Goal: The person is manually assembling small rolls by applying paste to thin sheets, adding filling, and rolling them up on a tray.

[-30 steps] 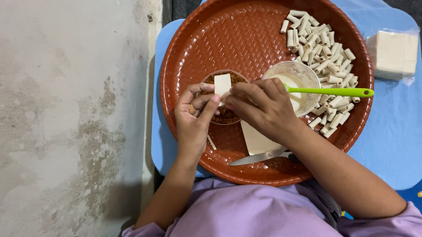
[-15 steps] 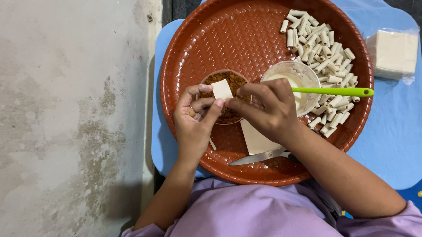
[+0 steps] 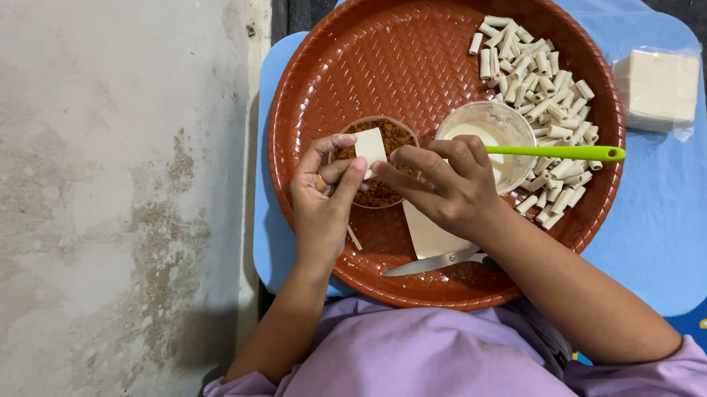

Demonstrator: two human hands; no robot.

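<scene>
My left hand (image 3: 327, 195) and my right hand (image 3: 439, 182) meet over a small clear bowl of brown crumbly filling (image 3: 390, 135), pinching a small pale square wrapper (image 3: 370, 145) between their fingertips. The bowl sits in a big round reddish-brown tray (image 3: 379, 53). Just under my right hand lies a larger pale sheet of wrapper (image 3: 426, 236). A pair of scissors (image 3: 435, 263) rests at the tray's near rim, partly hidden by my right forearm.
A clear bowl of white paste (image 3: 489, 127) with a green-handled brush (image 3: 557, 151) stands right of my hands. A heap of several small pale rolls (image 3: 541, 79) fills the tray's right side. A wrapped white block (image 3: 656, 88) lies on the blue table (image 3: 662, 234). Grey floor on the left.
The small pale square has been turned and shifted slightly left over the filling bowl between my fingertips. Both hands stay in nearly the same place.
</scene>
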